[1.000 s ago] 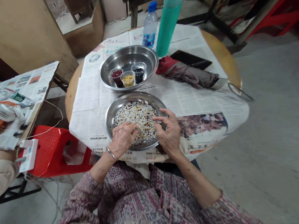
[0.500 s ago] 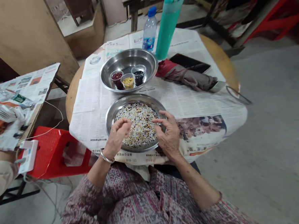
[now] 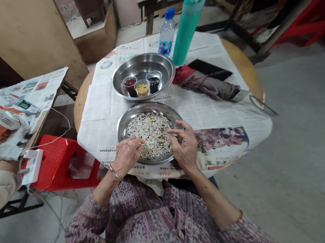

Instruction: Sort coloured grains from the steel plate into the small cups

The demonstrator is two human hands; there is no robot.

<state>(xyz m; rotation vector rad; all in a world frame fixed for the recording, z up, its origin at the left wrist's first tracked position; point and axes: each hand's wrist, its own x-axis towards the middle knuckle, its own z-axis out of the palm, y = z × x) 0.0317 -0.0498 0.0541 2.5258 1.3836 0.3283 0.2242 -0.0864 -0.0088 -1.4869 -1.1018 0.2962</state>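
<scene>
Two hands at a steel bowl (image 3: pixel 121 129) of mixed grains (image 3: pixel 152 133), seen from where I stand. The bowl rests on newspaper (image 3: pixel 94 118) at the table's near edge. The left hand (image 3: pixel 127 156), over the left rim, has thumb and fingertips close together; whether they pinch a grain, I cannot tell. The right hand (image 3: pixel 185 147), at the right rim, holds thumb and fingers curved apart. Just beyond, a second bowl (image 3: pixel 121 71) contains three cups: red (image 3: pixel 130 87), yellow (image 3: pixel 142 89) and black (image 3: pixel 154 84).

Dim, flat light; softly blurred edges
</scene>
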